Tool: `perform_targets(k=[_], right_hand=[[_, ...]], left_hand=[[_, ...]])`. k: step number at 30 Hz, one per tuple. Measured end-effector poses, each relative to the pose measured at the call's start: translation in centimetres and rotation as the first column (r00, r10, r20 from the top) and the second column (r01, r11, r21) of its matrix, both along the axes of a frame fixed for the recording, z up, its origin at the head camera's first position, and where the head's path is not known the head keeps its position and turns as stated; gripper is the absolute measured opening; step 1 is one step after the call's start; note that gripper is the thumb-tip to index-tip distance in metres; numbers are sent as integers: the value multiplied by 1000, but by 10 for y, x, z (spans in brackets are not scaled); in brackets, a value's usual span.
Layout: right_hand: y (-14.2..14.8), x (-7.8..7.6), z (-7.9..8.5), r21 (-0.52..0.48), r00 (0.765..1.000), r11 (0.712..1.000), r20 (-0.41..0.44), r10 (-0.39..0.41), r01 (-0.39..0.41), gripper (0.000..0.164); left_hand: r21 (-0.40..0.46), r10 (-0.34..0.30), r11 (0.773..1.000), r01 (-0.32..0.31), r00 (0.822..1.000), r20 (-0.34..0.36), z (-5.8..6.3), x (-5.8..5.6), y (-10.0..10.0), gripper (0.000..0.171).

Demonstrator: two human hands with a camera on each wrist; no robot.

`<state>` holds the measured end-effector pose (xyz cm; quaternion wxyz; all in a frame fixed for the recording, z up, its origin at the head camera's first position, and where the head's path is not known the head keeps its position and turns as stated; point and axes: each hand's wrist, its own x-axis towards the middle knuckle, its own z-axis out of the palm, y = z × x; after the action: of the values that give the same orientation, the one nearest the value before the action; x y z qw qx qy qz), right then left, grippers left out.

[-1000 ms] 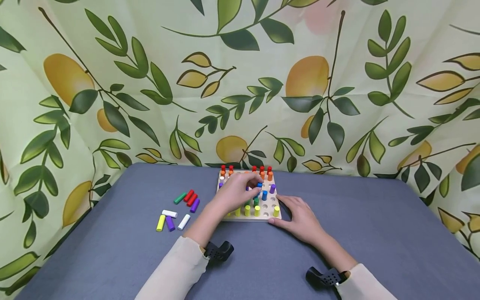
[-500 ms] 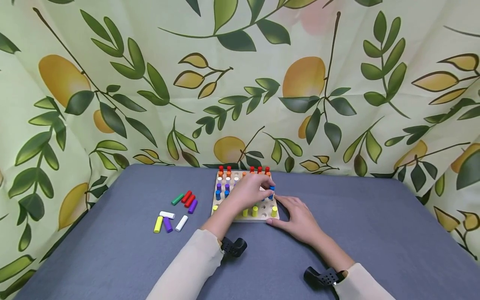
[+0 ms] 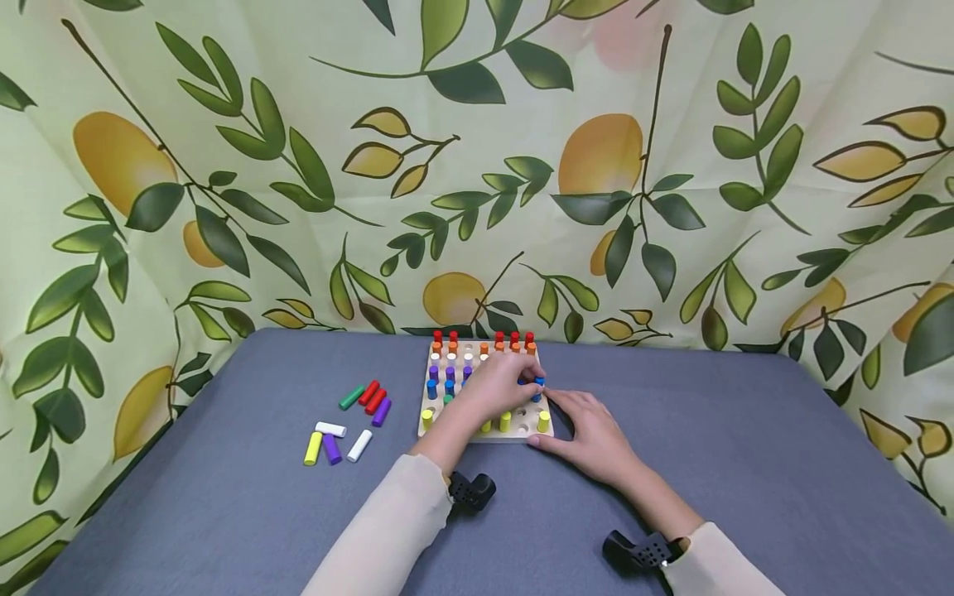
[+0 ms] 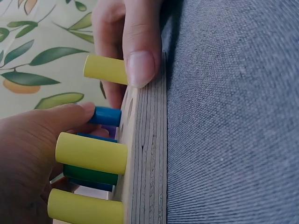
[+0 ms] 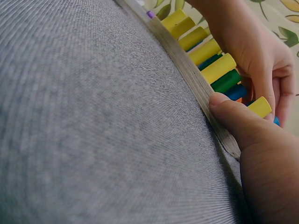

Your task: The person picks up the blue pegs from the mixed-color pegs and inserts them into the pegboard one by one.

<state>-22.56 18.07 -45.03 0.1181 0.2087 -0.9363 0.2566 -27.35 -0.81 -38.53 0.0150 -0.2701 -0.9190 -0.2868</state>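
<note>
A wooden pegboard [image 3: 514, 439] lies on the table, with upright pegs in rows of red, orange, white, purple, blue, green and yellow. Over its right side, my left hand [image 3: 492, 387] pinches a blue peg [image 4: 106, 115] between thumb and fingers; the peg stands at the board's face near the right end of the blue row. Part of the board is hidden beneath this hand. My right hand [image 3: 594, 436] grips the near right corner, thumb [image 5: 229, 108] on the front edge and fingers along the right side. A yellow peg [image 4: 105, 69] stands beside that thumb.
Left of the board lie several loose pegs: a green peg [image 3: 352, 396], two red, two purple, two white, and a yellow peg [image 3: 313, 448]. A leaf-and-fruit patterned cloth [image 3: 417, 232] hangs behind the grey-blue table [image 3: 224, 513].
My left hand has moved right across the board with the blue peg, then slightly down to the right end of the blue row. My right hand stays at the corner.
</note>
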Motion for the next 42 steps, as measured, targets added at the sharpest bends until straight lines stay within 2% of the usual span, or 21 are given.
perform_targets(k=[5, 12, 18, 27, 33, 37, 42], right_hand=[[-2, 0, 1, 3, 1000, 1000, 1, 2, -2, 79], [-2, 1, 1, 1, 1000, 1000, 7, 0, 0, 79], [0, 0, 2, 2, 1000, 1000, 12, -9, 9, 79], [1, 0, -1, 0, 1000, 1000, 7, -6, 6, 79], [-2, 0, -1, -2, 1000, 1000, 10, -6, 6, 79], [-3, 0, 1, 3, 1000, 1000, 10, -1, 1, 79], [-1, 3, 1, -1, 1000, 1000, 21, -9, 9, 80]], left_hand=[[19, 10, 1000, -10, 1000, 5, -2, -1, -1, 16], [-34, 12, 999, -12, 1000, 21, -2, -2, 3, 12], [-47, 29, 999, -27, 999, 33, -1, -2, 5, 13], [2, 23, 1000, -23, 995, 98, -1, -1, -3, 16], [-46, 7, 999, -1, 993, 121, 5, 5, -12, 23], [-90, 9, 996, 0, 996, 92, 11, 11, -24, 23], [-99, 24, 995, -19, 998, 53, 16, 22, -43, 21]])
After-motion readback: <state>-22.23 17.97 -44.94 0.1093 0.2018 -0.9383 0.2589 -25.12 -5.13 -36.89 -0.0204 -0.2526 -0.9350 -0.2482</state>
